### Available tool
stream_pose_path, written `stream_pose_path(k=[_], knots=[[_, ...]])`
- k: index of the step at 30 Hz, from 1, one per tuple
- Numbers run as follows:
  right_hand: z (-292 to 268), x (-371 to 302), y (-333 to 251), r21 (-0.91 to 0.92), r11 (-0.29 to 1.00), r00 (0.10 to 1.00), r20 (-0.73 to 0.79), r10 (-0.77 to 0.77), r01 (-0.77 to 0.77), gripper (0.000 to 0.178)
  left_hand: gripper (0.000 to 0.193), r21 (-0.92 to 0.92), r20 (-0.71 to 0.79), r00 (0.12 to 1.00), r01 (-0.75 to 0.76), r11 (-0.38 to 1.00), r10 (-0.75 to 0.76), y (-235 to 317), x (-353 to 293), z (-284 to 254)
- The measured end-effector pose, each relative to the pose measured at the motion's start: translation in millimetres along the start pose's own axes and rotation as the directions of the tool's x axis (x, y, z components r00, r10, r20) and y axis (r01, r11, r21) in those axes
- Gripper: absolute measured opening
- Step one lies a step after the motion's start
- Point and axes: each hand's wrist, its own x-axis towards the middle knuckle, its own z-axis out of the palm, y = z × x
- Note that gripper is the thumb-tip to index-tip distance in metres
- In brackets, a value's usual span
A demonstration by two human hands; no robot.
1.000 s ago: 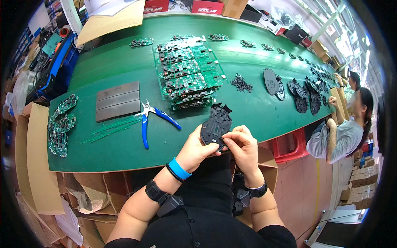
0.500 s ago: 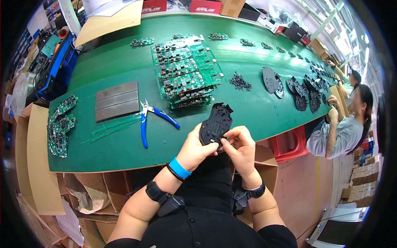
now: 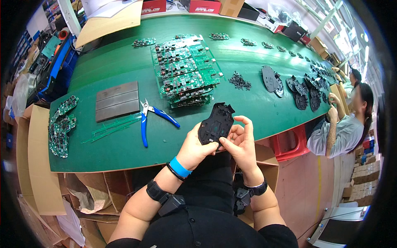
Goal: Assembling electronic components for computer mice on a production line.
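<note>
A black plastic mouse shell [image 3: 216, 124], its ribbed inner side up, is held tilted over the table's near edge. My left hand [image 3: 197, 144] grips it along the left and lower edge, thumb on top. At its lower right corner, the thumb of my right hand [image 3: 241, 144] presses on the shell; the index finger is raised off it and the other fingers curl beside the edge. Whether a small part lies under that thumb is hidden. Beyond the shell stands a stack of green circuit boards [image 3: 186, 74], with a pile of small black parts [image 3: 240, 81] to its right.
Blue-handled nippers [image 3: 155, 118] lie open beside dark rectangular blocks [image 3: 117, 101] and thin green strips [image 3: 109, 129]. Loose circuit boards [image 3: 60, 128] sit at the left edge. More black shells [image 3: 271, 80] rest to the right, where a co-worker [image 3: 343, 124] sits by a red stool [image 3: 289, 144].
My right index finger has lifted off the shell and straightened, while the right thumb stays at its lower corner. The left hand keeps its grip, the shell turned slightly.
</note>
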Motion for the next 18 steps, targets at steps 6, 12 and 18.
stream_pose_path(k=[6,12,18], knots=[[-1.5,0.6,1.8,0.138,0.989,0.998,0.008,0.056,-0.056,0.065,0.043,0.002,-0.029,0.999,0.019,1.0,-0.019,3.1,0.4,0.8],[1.6,-3.3,4.4,0.11,0.993,0.998,-0.041,0.055,-0.05,0.07,0.045,-0.001,0.016,0.999,0.037,0.999,-0.037,1.5,4.2,2.7],[-39.0,19.3,-9.6,0.095,0.994,0.988,-0.14,0.062,-0.049,0.062,0.055,-0.032,0.001,0.986,0.164,0.986,-0.164,11.1,-1.9,6.1]])
